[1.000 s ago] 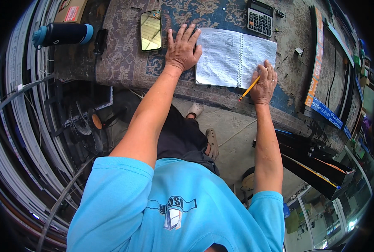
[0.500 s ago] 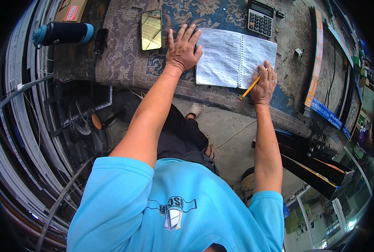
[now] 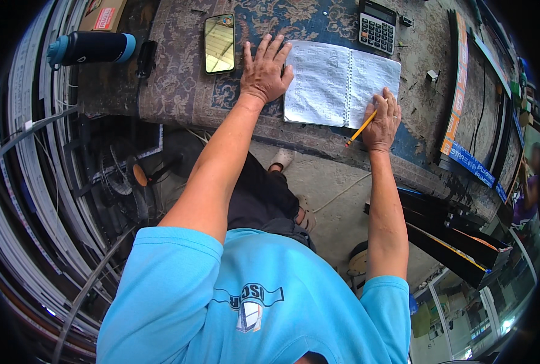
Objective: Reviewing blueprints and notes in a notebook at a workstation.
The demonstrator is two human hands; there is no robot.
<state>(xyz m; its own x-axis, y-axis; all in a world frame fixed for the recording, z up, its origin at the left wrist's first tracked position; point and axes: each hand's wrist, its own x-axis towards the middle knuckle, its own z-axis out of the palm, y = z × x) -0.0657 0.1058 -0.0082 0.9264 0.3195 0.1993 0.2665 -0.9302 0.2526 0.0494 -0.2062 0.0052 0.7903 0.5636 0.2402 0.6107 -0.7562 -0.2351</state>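
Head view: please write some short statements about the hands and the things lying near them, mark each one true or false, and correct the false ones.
1. The right-hand grip holds a yellow pencil. True.
2. The phone lies to the left of the left-hand grip. True.
3. The calculator lies beyond the spiral notebook, seen from the person. True.
4. The notebook is closed. False: it lies open, both pages showing.
5. The left-hand grip is clenched in a fist. False: its fingers are spread.

- There is one left hand (image 3: 262, 79) and one right hand (image 3: 381, 125), two altogether
- One spiral notebook (image 3: 317, 85)
- One yellow pencil (image 3: 360, 129)
- One calculator (image 3: 376, 27)
- One phone (image 3: 219, 43)
- One bottle (image 3: 95, 48)
- Two clogs (image 3: 283, 159)
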